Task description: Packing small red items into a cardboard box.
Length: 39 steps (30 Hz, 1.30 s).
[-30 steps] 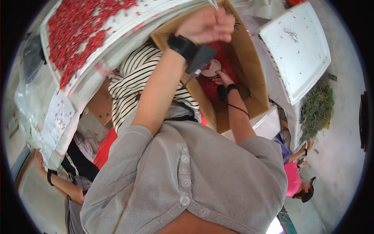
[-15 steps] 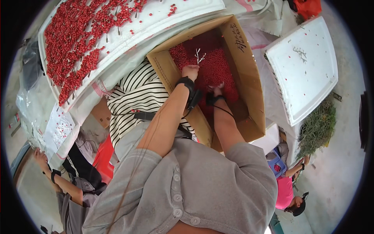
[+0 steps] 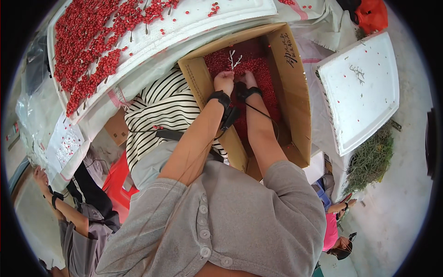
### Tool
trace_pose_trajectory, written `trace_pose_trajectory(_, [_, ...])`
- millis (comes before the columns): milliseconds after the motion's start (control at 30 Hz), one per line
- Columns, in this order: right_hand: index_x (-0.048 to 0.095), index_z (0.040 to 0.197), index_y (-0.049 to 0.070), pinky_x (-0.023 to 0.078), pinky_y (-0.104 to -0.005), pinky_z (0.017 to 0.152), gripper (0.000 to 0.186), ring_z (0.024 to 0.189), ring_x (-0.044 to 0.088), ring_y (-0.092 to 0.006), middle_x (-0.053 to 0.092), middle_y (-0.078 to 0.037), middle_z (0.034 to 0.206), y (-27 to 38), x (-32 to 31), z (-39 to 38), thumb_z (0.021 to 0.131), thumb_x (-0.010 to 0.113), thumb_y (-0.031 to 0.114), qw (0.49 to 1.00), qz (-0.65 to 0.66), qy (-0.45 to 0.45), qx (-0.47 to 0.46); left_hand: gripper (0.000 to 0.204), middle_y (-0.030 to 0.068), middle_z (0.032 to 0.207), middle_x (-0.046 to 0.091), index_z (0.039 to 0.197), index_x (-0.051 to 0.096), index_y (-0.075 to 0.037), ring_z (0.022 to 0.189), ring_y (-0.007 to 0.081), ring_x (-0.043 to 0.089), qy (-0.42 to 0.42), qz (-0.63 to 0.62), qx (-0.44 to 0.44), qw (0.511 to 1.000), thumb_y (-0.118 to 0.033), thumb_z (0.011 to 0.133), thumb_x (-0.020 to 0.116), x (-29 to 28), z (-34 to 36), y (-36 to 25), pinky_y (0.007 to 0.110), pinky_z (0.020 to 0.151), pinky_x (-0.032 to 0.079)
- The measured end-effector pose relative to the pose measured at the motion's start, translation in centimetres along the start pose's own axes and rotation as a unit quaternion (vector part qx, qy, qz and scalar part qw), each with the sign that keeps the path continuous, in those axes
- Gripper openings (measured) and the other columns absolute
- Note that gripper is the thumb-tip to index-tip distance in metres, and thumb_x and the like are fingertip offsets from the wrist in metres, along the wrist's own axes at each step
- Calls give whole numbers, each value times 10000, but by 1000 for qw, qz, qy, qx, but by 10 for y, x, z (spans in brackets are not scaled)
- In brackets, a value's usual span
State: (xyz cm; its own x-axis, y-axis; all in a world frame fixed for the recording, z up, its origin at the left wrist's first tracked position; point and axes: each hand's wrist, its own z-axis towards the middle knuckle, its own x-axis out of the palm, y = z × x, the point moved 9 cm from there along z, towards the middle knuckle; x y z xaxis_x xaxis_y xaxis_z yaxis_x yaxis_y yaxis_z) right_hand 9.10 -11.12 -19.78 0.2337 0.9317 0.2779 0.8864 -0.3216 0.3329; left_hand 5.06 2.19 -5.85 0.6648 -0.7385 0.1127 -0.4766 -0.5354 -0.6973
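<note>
Pointing far, a pale twig (image 3: 232, 64) is being gripped by the left hand (image 3: 224, 81); the right hand (image 3: 248, 81), grip unclear, is being held just right.

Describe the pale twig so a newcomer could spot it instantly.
Find the open cardboard box with red berries inside. Over them, the left hand holds a forked whitish twig. Its pale colour stands out against the red, unlike the darker twig on the white tray.

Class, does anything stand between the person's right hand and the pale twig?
Nothing visible does. The left hand grips the twig at its lower end, with the right hand close beside, over the red berries.
</note>
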Motion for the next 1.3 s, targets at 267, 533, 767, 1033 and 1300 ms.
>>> trace_pose_trajectory(267, [360, 1022, 128, 368, -415, 701, 292, 862, 443, -233, 445, -72, 988, 40, -7, -69, 731, 381, 150, 992, 8, 64, -111, 89, -11, 608, 481, 766, 534, -68, 506, 81, 425, 21, 8, -42, 999, -85, 711, 467, 2, 1, 6, 199, 452, 350])
trace_pose_trajectory(533, [296, 1078, 186, 376, -408, 702, 366, 889, 437, -231, 418, -66, 1027, 28, -24, -124, 732, 397, 125, 985, 27, 87, -146, 85, 9, 587, 490, 750, 537, -48, 485, 94, 435, 4, 5, -38, 999, -90, 700, 482, 0, 1, 5, 214, 447, 357])
trace_pose_trajectory(767, [276, 1099, 163, 369, -393, 731, 386, 929, 417, -226, 384, -63, 1072, 26, 9, -193, 733, 388, 108, 977, 22, 102, -187, 98, 59, 592, 525, 725, 542, -8, 518, 126, 476, -3, 28, 4, 1000, -77, 679, 489, -2, 13, 15, 242, 491, 384])
trace_pose_trajectory(1033, [226, 1131, 101, 365, -326, 755, 496, 944, 400, -192, 348, -72, 1087, 74, 47, -243, 686, 438, 40, 931, -24, 70, -358, 116, 99, 640, 551, 713, 545, 6, 596, 166, 511, 7, 45, 35, 998, -59, 656, 469, -1, 19, 19, 267, 563, 396])
trace_pose_trajectory(1300, [212, 1126, 15, 333, -283, 797, 573, 967, 365, -183, 333, -101, 1084, 103, 70, -261, 636, 508, -5, 836, -126, -16, -533, 134, 129, 629, 537, 718, 532, 16, 590, 200, 511, -13, 136, 44, 990, -65, 656, 444, -8, 7, 1, 280, 561, 390])
